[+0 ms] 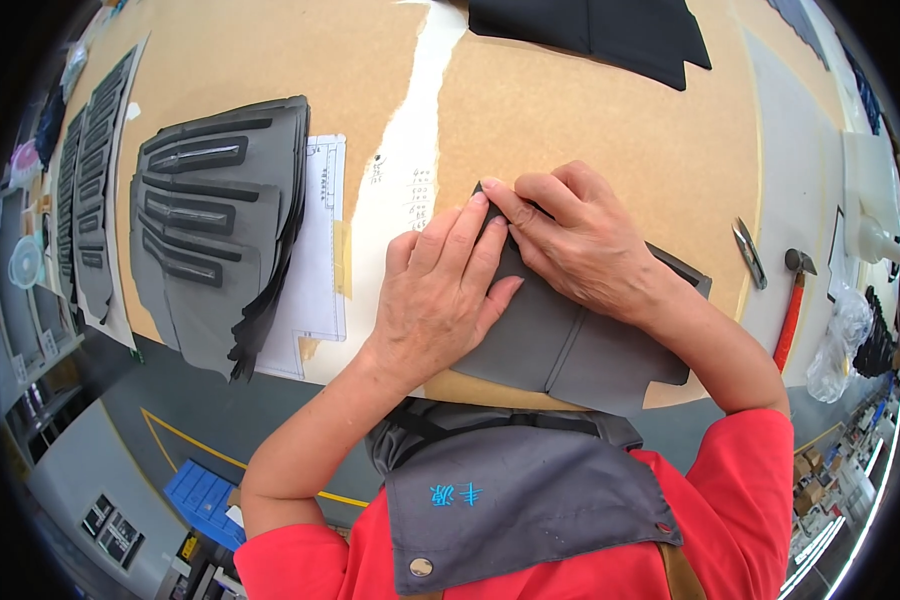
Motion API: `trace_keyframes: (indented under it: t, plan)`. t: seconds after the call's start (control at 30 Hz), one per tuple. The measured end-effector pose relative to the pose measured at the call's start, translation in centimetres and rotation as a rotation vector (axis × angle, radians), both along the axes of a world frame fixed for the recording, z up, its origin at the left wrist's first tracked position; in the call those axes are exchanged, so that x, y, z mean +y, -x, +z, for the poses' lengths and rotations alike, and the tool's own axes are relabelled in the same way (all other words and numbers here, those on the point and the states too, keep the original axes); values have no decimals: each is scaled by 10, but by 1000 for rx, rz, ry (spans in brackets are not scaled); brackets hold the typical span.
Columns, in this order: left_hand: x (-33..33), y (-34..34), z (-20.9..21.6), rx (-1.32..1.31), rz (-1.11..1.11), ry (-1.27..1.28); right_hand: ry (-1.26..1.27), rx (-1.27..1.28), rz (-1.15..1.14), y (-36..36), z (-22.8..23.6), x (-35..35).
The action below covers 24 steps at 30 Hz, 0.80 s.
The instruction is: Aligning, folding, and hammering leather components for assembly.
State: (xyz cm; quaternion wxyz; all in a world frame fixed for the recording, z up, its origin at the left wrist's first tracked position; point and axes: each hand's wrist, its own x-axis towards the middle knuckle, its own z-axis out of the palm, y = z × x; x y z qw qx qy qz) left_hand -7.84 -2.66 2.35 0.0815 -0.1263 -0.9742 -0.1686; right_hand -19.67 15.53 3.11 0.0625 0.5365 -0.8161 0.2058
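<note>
A dark grey sheet panel (pixel 590 345), fabric or leather-like with a seam down it, lies at the table's near edge. Its far-left corner is under my fingers. My left hand (pixel 435 285) rests on the panel's left side, fingers stretched out and close together, fingertips at that corner. From the right, my right hand (pixel 585 240) has its fingers curled, pinching the panel's far edge beside the left fingertips. Exactly how the edge sits under the fingers is hidden. A black strip (pixel 680 265) shows along the far edge, right of my right wrist.
Left stands a stack of grey panels (pixel 210 220) with black-edged slots, over a white paper pattern (pixel 320 240). More slotted panels (pixel 95 190) lie farther left. Black panels (pixel 590 40) lie at the back. Right are a cutter-like tool (pixel 750 255), a red-handled hammer (pixel 790 310) and a clear plastic bag (pixel 838 345).
</note>
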Motion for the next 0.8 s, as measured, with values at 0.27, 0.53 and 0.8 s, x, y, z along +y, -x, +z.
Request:
trace_keyframes:
  t: [0.27,0.53,0.8]
  plan:
    - [-14,7,7,-8,18,-31,185,-343,-145,4,-6,17]
    - [2,19,10,-14,174,-64,195,-264,-151,0,-14,16]
    - [-4,18,7,82,74,117,153,-123,-117,-2,-17,14]
